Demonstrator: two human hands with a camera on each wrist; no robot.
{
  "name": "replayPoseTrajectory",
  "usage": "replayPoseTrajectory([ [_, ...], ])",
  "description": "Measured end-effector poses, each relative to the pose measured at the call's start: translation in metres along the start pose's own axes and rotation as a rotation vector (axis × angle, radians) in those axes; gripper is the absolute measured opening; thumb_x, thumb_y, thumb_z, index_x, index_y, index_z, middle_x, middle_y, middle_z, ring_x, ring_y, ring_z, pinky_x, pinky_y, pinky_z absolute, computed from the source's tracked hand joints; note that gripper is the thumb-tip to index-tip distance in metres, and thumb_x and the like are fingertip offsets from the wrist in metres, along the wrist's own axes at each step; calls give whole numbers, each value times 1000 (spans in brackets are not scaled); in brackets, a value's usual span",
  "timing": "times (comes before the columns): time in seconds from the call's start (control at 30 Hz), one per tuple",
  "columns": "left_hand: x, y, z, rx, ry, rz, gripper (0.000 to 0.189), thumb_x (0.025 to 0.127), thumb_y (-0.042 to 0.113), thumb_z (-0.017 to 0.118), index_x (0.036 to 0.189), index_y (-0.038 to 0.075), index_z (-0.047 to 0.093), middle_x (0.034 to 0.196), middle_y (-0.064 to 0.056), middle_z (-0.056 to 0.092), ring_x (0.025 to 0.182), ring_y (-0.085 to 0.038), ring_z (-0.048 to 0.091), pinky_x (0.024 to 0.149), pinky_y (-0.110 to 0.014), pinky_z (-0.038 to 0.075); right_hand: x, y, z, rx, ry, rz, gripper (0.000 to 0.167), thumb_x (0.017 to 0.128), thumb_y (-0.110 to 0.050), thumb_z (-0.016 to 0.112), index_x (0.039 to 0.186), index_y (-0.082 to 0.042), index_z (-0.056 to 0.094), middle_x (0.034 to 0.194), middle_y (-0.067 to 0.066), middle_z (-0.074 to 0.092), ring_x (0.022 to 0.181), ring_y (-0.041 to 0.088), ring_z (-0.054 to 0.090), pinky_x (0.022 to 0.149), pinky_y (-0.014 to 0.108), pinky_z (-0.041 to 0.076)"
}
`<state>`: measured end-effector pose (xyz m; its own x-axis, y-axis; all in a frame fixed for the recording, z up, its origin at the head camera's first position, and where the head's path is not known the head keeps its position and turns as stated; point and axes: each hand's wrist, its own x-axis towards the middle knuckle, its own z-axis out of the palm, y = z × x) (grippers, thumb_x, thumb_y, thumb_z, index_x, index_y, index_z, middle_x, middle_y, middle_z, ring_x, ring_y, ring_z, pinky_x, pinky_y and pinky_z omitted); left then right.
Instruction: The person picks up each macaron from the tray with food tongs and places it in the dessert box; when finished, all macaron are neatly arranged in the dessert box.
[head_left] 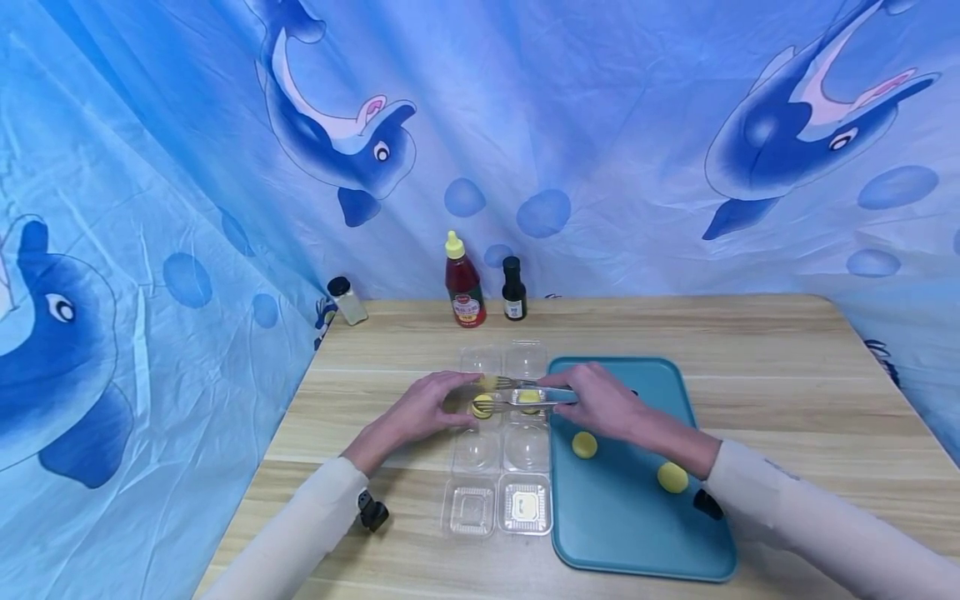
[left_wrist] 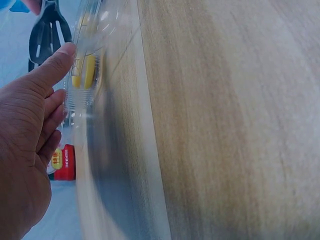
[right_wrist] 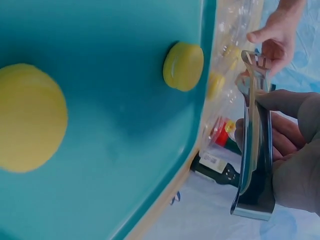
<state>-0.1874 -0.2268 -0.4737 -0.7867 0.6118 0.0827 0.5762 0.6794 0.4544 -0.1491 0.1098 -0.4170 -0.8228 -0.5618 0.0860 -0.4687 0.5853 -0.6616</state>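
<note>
My right hand (head_left: 603,404) grips metal tongs (right_wrist: 256,197), whose slotted tips stand apart over the clear plastic boxes. A yellow macaron (head_left: 480,408) sits in the far left box beneath the tips. Beside it, another yellow macaron (head_left: 529,397) sits in the adjoining box, partly covered by the tongs. My left hand (head_left: 431,406) is at the left edge of the far left clear box (left_wrist: 82,102), thumb straight and fingers loosely bent. A blurred yellow patch shows near the upper tip; whether the tongs hold it, I cannot tell.
Two yellow macarons, one nearer (head_left: 672,477) and one farther (head_left: 585,445), lie on a blue tray (head_left: 637,533) at right. Nearer clear boxes (head_left: 471,507) stand left of it. A red sauce bottle (head_left: 466,292), dark bottle (head_left: 513,292) and shaker (head_left: 348,302) stand along the back.
</note>
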Motion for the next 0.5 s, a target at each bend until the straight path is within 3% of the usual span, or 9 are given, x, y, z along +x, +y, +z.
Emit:
replayPoseTrajectory([
  [0.07, 0, 0, 0, -1, -1, -4, 82, 83, 43, 91, 153, 17, 58, 150, -6, 62, 140, -27, 56, 121, -48, 41, -4, 0, -5, -7, 2, 13, 45, 93, 0, 78, 138, -6, 71, 103, 8, 77, 36, 7, 36, 38, 18, 30],
  [0.13, 0, 1, -1, -7, -1, 0, 81, 82, 43, 91, 152, 17, 58, 151, -5, 61, 141, -27, 55, 122, -49, 40, -8, 0, -9, -10, 9, 18, 47, 93, 0, 78, 139, -7, 71, 100, 6, 77, 37, 8, 38, 39, 19, 32],
  [0.23, 0, 1, -1, -15, -1, 4, 81, 82, 42, 91, 152, 17, 58, 152, -3, 60, 142, -26, 55, 122, -49, 40, -14, 4, -16, -15, 22, 1, 50, 92, 0, 79, 141, -6, 69, 113, 11, 78, 37, 8, 40, 40, 21, 36],
  [0.3, 1, 1, -1, -15, -3, 4, 81, 82, 42, 91, 152, 17, 59, 152, -3, 61, 142, -26, 55, 122, -49, 40, -20, 7, -19, -13, 35, -15, 51, 92, 0, 80, 142, -6, 68, 133, 16, 72, 37, 6, 38, 40, 23, 38],
  [0.5, 1, 2, -3, -4, -19, -10, 81, 83, 42, 91, 153, 18, 57, 152, -2, 60, 142, -27, 54, 122, -52, 39, -40, 12, -30, -27, 59, -8, 55, 90, 1, 82, 143, -4, 66, 139, 18, 68, 42, 8, 43, 41, 24, 39],
])
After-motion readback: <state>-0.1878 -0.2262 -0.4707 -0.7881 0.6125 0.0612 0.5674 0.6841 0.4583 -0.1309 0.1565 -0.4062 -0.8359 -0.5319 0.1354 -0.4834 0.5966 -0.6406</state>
